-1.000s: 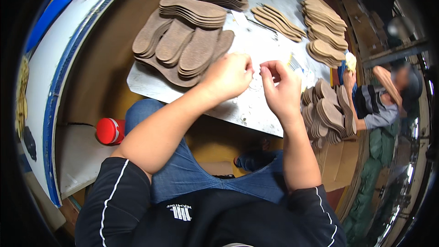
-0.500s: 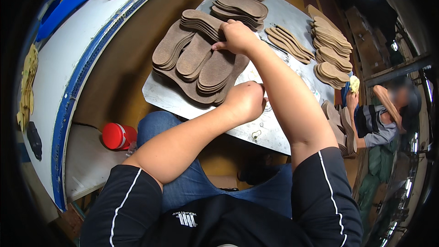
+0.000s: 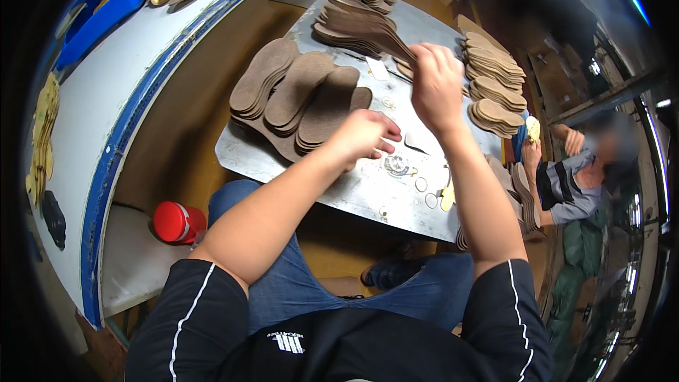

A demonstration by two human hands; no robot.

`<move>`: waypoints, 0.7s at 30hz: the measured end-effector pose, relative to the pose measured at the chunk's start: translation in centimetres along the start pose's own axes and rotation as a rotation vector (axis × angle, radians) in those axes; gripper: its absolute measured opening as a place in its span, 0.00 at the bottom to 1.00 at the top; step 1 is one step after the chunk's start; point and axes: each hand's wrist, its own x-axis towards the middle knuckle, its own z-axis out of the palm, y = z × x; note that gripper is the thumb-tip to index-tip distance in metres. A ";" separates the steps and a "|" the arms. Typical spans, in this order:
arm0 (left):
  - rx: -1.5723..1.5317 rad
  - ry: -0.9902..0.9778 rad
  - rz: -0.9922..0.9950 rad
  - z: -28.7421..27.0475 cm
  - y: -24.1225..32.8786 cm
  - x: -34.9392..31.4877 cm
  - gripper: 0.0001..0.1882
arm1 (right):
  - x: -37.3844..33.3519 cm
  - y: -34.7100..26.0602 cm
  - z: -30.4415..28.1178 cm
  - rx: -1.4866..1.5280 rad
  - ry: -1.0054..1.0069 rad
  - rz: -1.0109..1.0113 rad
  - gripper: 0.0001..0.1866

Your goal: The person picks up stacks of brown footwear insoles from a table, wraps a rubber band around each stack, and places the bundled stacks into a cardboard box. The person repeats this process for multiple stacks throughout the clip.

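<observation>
Brown shoe insoles (image 3: pixel 371 25) are gripped by one end in my right hand (image 3: pixel 437 85), tilted above a flat stack of brown insoles (image 3: pixel 339 39) at the far side of the metal table (image 3: pixel 353 194). How many I hold cannot be made out. My left hand (image 3: pixel 364 134) is open, fingers spread and slightly curled, beside the near pile of brown insoles (image 3: pixel 263 78). That pile has several stacks laid side by side over more insoles. A small dark-edged piece (image 3: pixel 417 143) lies on the table between my hands.
Light tan insole stacks (image 3: pixel 495 64) line the table's right side, where another person (image 3: pixel 576 177) holds a yellowish piece. Scissors (image 3: pixel 438 197) lie near the right edge. A white side table (image 3: pixel 134 64) bears a blue bin (image 3: pixel 106 3). A red-lidded container (image 3: pixel 177 221) stands left of my knee.
My right hand has lifted insoles off the near pile and carried them to the right, over the far stack. My left hand has opened and moved slightly left and away from me.
</observation>
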 end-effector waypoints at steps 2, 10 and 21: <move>-0.375 -0.151 0.009 -0.8 0.1 -0.2 0.23 | -2.3 0.9 -4.9 -0.016 0.078 -0.072 0.19; -0.636 -0.680 -0.109 5.0 -0.2 -3.6 0.41 | -14.8 -4.2 -14.7 -0.090 -0.166 -0.049 0.20; -0.560 -0.211 -0.099 10.3 -7.5 -2.6 0.34 | -19.5 -13.9 -12.7 1.140 0.015 1.359 0.38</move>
